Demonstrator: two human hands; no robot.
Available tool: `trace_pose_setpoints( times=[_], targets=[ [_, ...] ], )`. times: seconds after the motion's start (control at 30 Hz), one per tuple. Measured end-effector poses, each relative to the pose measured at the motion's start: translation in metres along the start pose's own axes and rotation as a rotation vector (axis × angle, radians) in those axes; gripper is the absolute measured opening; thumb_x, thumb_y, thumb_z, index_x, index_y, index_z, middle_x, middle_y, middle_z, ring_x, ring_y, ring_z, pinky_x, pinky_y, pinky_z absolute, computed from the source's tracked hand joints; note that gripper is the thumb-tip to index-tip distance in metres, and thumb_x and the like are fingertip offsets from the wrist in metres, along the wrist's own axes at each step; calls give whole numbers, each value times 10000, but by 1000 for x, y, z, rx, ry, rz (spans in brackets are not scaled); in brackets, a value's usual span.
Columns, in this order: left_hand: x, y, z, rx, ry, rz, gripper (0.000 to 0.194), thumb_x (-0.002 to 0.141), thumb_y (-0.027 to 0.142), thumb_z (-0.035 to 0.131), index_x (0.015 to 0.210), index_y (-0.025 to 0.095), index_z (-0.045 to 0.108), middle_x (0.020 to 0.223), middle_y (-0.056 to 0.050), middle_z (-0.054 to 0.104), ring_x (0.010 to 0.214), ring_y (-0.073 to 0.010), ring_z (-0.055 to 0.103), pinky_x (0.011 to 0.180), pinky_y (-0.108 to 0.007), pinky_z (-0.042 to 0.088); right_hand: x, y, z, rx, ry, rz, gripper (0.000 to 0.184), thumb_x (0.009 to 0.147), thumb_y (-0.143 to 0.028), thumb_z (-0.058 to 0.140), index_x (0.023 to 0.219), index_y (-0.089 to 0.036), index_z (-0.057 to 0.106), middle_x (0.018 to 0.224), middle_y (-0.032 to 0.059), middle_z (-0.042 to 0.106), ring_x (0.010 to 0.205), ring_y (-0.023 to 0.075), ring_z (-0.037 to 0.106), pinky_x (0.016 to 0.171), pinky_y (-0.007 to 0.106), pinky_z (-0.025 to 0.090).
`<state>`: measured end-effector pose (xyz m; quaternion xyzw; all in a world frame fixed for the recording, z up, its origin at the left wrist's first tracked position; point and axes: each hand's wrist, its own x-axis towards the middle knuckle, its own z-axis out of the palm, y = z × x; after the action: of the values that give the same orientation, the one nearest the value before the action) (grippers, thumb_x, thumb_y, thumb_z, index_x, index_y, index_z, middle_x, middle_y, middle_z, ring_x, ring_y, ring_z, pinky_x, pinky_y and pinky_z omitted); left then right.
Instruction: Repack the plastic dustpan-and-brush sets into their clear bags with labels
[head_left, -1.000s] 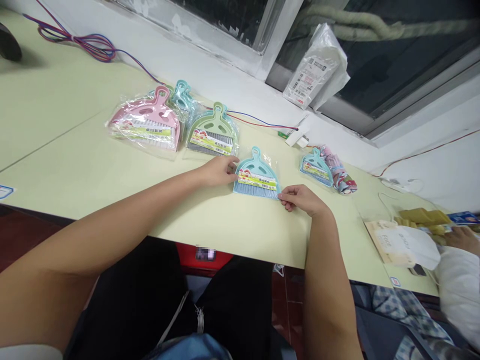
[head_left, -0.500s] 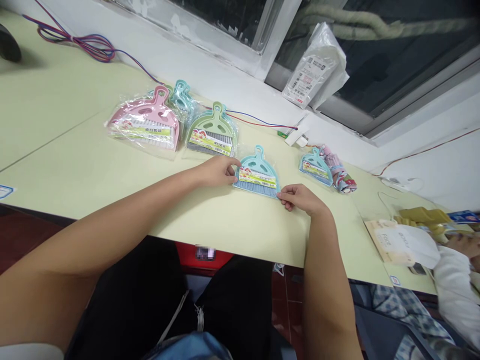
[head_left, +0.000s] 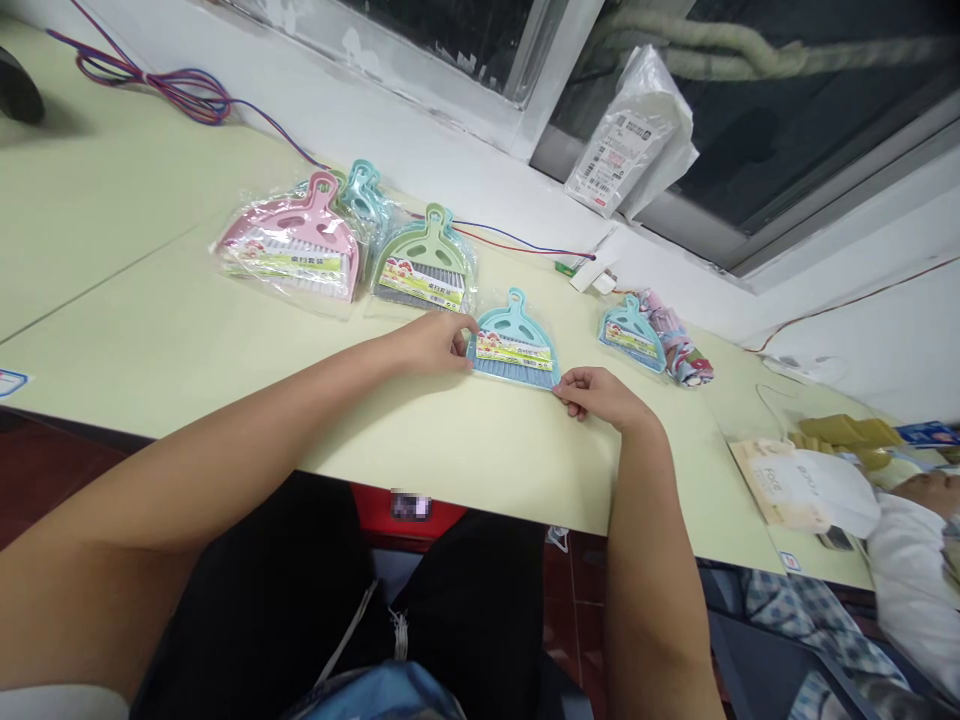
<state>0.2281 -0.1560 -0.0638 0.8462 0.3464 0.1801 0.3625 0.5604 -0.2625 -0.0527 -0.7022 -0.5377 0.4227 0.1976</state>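
A light blue dustpan and brush set (head_left: 515, 345) in clear wrap lies on the table in front of me, its handle pointing away. My left hand (head_left: 439, 342) grips its left edge between thumb and fingers. At its lower right corner, my right hand (head_left: 592, 392) pinches the edge with curled fingers. Left of it lie a wrapped green set (head_left: 431, 255) and a wrapped pink set (head_left: 300, 235), with more sets partly hidden behind them. Another blue set (head_left: 631, 333) rests to the right, beside a rolled floral umbrella-like bundle (head_left: 679, 345).
A bundled red and blue cable (head_left: 187, 92) runs along the wall to a white plug (head_left: 595, 275). A plastic-wrapped package (head_left: 626, 140) leans at the window. At the far right, a co-worker's white sleeve (head_left: 911, 555) is near a tissue pack (head_left: 787, 490).
The blue set between my hands has shifted slightly away from me and tilted a little. Both hands keep their hold almost in place. The co-worker's arm at the right has moved.
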Motion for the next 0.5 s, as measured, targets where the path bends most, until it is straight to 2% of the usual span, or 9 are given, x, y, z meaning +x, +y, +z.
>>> trace_pose_setpoints(
  times=[0.23, 0.37, 0.5],
  targets=[
    [0, -2, 7, 59, 59, 26, 573, 757, 277, 695, 1320, 175, 659, 906, -49, 773, 844, -233, 715, 750, -328, 515, 6, -3, 8, 32, 162, -28, 170, 923, -300, 714, 852, -158, 654, 754, 65, 717, 542, 114, 618, 450, 205, 506],
    [2, -3, 10, 57, 93, 36, 542, 757, 269, 683, 1291, 173, 672, 860, -46, 765, 826, -245, 706, 745, -346, 516, 15, 1, 12, 112, 229, -44, 92, 899, -204, 725, 855, -149, 665, 783, 87, 756, 520, 109, 621, 466, 213, 546],
    [2, -3, 12, 51, 109, 45, 550, 749, 254, 682, 1291, 160, 669, 845, -50, 760, 815, -247, 704, 746, -349, 510, 20, -2, 17, 261, 310, 26, 106, 854, -108, 745, 858, -150, 647, 740, 72, 745, 514, 111, 629, 459, 209, 570]
  ],
)
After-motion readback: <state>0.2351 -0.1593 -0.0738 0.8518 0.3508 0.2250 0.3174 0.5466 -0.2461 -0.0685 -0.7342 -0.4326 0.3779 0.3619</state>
